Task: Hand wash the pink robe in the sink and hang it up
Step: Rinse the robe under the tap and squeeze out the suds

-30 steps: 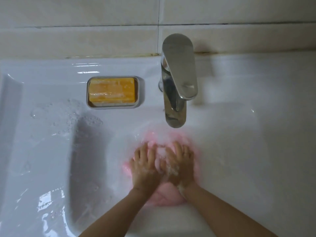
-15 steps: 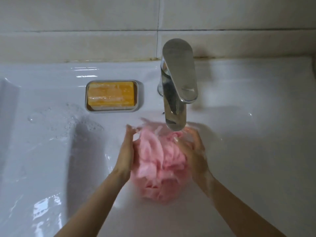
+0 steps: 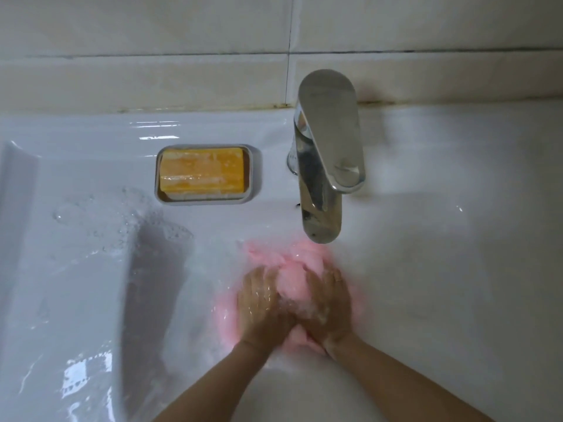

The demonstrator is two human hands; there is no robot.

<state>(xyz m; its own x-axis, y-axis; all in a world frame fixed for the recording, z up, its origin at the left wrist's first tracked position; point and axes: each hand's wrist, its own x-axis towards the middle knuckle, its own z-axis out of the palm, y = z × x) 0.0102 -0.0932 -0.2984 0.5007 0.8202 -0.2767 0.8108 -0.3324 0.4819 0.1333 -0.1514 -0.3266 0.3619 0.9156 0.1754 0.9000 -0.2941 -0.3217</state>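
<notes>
Wash step: left hand and right hand, palms down, fingers spread, press bunched pink fabric robe into soapy white ceramic sink. Next likely: lift, scrub, rinse.

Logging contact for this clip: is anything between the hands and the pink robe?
Nothing visible does. The left hand and right hand both press directly on the pink robe in the sink; the faucet spout hangs above, beyond them.
</notes>
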